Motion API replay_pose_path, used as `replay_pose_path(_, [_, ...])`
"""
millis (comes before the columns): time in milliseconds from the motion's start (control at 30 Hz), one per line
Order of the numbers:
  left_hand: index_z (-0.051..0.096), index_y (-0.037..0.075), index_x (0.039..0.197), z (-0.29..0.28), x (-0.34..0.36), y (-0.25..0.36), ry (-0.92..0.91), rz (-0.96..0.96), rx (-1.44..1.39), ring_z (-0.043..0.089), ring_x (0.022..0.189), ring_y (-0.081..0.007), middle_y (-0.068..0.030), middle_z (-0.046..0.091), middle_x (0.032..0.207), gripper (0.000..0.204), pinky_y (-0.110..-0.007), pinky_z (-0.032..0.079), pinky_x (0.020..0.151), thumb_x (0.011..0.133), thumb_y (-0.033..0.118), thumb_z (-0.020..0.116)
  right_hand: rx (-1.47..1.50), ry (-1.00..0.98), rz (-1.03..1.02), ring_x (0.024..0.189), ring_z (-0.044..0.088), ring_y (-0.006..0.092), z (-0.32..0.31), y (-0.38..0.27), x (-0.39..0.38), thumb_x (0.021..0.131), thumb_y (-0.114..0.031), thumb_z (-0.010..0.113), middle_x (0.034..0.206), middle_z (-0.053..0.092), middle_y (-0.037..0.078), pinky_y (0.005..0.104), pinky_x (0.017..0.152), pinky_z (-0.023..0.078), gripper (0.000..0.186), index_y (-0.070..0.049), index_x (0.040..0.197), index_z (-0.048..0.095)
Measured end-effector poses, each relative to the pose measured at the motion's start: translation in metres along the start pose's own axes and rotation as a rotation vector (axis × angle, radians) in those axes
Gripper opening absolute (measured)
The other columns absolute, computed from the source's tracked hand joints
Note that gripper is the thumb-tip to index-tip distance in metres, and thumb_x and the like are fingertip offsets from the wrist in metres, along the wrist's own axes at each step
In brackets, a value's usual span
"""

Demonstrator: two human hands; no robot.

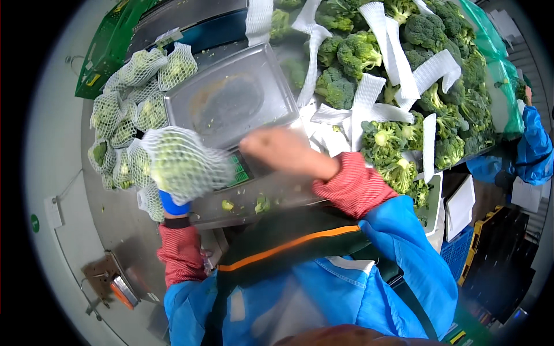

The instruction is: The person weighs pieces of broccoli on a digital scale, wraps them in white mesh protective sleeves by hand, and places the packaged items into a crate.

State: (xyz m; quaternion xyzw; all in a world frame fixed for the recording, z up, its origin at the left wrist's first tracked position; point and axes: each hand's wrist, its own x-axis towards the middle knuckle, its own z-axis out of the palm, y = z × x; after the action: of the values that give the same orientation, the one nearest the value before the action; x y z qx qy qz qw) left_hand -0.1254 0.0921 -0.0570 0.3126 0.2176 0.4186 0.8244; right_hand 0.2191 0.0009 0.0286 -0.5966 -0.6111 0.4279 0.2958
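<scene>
A broccoli head in a white foam net (179, 158) is at my left hand, which has blue covering (173, 205) at its base. The netted head hides those fingers, and its right side is smeared by motion. My right hand (280, 151), bare and blurred, hovers over the near right corner of a scale's metal pan (231, 92). Its fingers look bent inward, but the smear hides whether they hold anything. Green display panels (239, 170) of the scale show between the two hands.
Netted broccoli heads (107, 112) are piled left of the scale. Bare broccoli (424, 32) and loose white foam nets (398, 55) cover the right side. Green scraps (262, 203) lie on the steel table (283, 193). A green crate (104, 52) stands far left; another person's blue sleeve (534, 141) shows far right.
</scene>
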Motion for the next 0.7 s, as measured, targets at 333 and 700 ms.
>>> replay_pose_path(333, [0.036,0.019,0.137,-0.066,0.029,0.128,1.265,0.078,0.886,0.056,0.098,-0.0253,-0.0094,0.049,0.126,0.075,-0.042,0.049,0.063,0.076,0.053,0.063,-0.843,1.051,0.405,0.067,0.060,0.0349,-0.166,0.113,0.018,0.071,-0.043,0.067,0.083,0.058,0.020,0.0415,0.057,0.049,0.048,-0.007,0.099,0.053])
replay_pose_path(700, [0.051,0.018,0.128,-0.027,0.064,0.097,0.653,0.528,2.291,0.037,0.125,-0.0363,-0.0209,0.031,0.140,0.050,-0.040,0.034,0.100,0.081,0.031,0.064,-0.928,0.774,-0.395,0.069,0.056,0.0248,-0.049,0.020,0.029,0.072,-0.014,0.063,0.085,0.050,0.011,0.0377,0.059,0.047,0.018,-0.009,0.083,0.050])
